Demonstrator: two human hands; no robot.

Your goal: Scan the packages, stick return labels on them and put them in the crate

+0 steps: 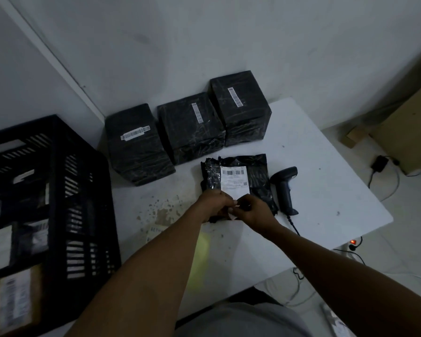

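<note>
- A flat black plastic mailer (238, 181), crinkled and glossy, lies near the middle of the white table (326, 186), with a white rectangular shipping label (235, 179) stuck on its top.
- Both hands meet at the mailer's near edge: the left hand (213, 206) and the right hand (255, 211) each pinch a small white paper sticker (234, 210) with curled fingertips.
- Three box-shaped packages (190, 127) wrapped in shiny black film stand in a row along the table's far edge, each bearing a narrow white barcode strip.
- A dark pistol-grip scanner (283, 188) lies just to the right of the mailer, its cord trailing off the near edge.
- A black slatted plastic crate (65, 190) sits at the table's left edge, holding labelled parcels, one of brown cardboard.
</note>
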